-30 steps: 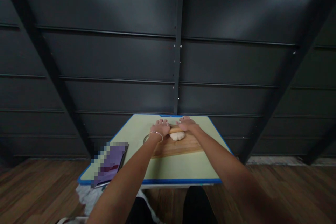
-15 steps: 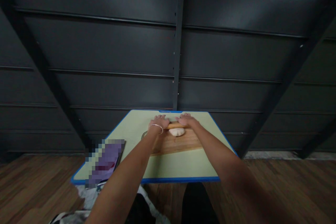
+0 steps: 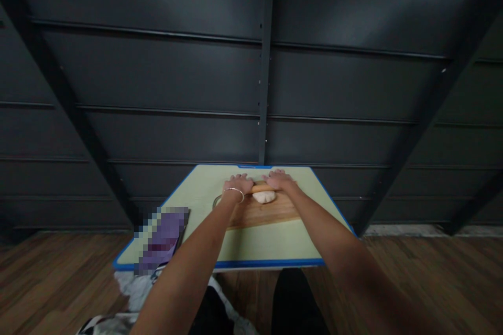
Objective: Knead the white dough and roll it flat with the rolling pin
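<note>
A wooden rolling pin (image 3: 261, 188) lies crosswise at the far side of a piece of white dough (image 3: 264, 197). My left hand (image 3: 238, 183), with a bangle at the wrist, is over the pin's left end. Over its right part rests my right hand (image 3: 278, 179), palm down, fingers pointing away from me. Both hands hold the pin, though their undersides are hidden. The dough's near edge shows as a rounded white lump on a wooden cutting board (image 3: 263, 214). Part of a round metal rim (image 3: 216, 201) shows beside my left wrist.
The pale table (image 3: 271, 245) has a blue edge. A purple item (image 3: 167, 235), partly pixelated, lies at its left front. A dark panelled wall (image 3: 188, 138) rises behind. Cloth (image 3: 135, 288) hangs below the left front, and my knees are under the near edge.
The view has shifted slightly. Both hands stay on the rolling pin, and pin and dough look almost the same as before.
</note>
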Tool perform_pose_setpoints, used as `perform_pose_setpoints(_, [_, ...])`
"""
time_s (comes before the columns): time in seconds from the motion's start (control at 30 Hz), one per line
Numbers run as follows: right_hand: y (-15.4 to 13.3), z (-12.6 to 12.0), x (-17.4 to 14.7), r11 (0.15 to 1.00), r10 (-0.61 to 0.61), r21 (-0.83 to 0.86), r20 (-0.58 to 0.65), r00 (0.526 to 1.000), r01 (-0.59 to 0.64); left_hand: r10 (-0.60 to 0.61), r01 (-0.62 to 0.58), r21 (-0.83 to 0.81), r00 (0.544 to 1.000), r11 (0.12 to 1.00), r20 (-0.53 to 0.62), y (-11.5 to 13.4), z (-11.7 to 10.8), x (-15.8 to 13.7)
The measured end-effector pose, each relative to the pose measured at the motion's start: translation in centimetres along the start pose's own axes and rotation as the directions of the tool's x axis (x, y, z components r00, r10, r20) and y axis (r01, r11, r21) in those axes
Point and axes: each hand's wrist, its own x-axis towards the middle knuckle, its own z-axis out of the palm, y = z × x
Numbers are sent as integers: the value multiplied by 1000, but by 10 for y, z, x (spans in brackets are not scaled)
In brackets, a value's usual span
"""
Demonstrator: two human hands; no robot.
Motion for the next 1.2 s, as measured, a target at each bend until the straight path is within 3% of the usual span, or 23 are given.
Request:
perform_pose_setpoints(0.57, [-4, 8, -21, 999, -17, -37, -94, 995, 14, -21, 27, 132, 999, 991, -48, 14, -12, -43])
perform_pose_setpoints(1.2, [-11, 13, -58, 994, -55, -100, -221, 974, 34, -4, 24, 138, 990, 990, -140, 24, -13, -85])
